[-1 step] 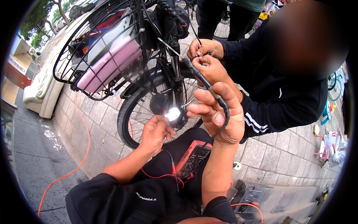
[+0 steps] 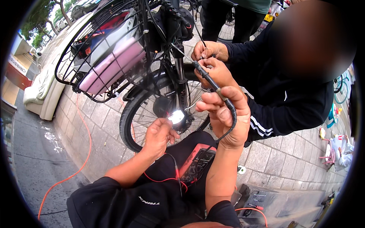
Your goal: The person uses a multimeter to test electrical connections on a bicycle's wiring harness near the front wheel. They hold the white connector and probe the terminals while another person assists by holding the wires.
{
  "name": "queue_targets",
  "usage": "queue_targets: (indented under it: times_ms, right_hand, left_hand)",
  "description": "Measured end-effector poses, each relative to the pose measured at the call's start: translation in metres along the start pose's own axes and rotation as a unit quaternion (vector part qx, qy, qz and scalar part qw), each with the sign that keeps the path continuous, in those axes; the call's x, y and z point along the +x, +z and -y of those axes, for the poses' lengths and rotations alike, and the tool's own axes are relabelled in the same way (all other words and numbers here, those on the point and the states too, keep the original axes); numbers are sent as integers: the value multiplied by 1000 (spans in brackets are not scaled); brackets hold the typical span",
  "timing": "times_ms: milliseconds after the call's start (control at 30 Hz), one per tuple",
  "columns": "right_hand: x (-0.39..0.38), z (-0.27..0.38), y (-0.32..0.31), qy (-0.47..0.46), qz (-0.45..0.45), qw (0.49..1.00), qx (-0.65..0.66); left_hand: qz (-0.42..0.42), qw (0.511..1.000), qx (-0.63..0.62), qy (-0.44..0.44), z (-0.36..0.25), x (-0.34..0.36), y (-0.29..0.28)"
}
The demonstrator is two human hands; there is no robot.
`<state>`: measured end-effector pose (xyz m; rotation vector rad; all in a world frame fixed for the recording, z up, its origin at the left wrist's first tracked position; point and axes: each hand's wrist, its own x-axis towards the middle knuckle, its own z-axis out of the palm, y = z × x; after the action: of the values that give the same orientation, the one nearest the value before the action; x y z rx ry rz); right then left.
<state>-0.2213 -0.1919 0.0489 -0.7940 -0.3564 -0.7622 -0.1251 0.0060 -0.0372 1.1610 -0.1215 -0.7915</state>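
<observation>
One slim, black, taped-looking rod with a dark cable tail [image 2: 210, 80], raised right of the frame's upper middle, gripped lightly between thumb and fingers of the right hand [image 2: 232, 114]. Since the preceding picture, shifted slightly right and lower at its upper end, now overlapping in view a co-worker's nearer hand [image 2: 218, 73]; cannot tell whether touching. For the work in hand, probably just a small readjustment, with no new connection visible. Near centre, with thumb and forefinger of the left hand [image 2: 156, 133] brought together beside a glaring white light [image 2: 176, 117]; too bright to tell whether gripping it. Lower centre, resting on a dark-trousered lap [image 2: 199, 137]: a red-cased, black-faced multimeter [image 2: 195, 163]. Farther up, a co-worker's farther hand [image 2: 210, 49], fingers pinched near thin dark wires. Outward left, a black-tyred spoked wheel [image 2: 124, 123], then a thin orange cable [image 2: 90, 138] on grey paving.
</observation>
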Motion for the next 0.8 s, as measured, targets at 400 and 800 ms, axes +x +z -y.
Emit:
queue_targets:
  times_ms: [400, 800]
  right_hand:
    - [1, 5, 12, -156, -205, 928, -269]
    - [-10, -20, 3, -174, -292, 859, -383]
  left_hand:
    - [12, 996, -80, -36, -8, -9, 15]
    - [-8, 999, -34, -33, -2, -9, 19]
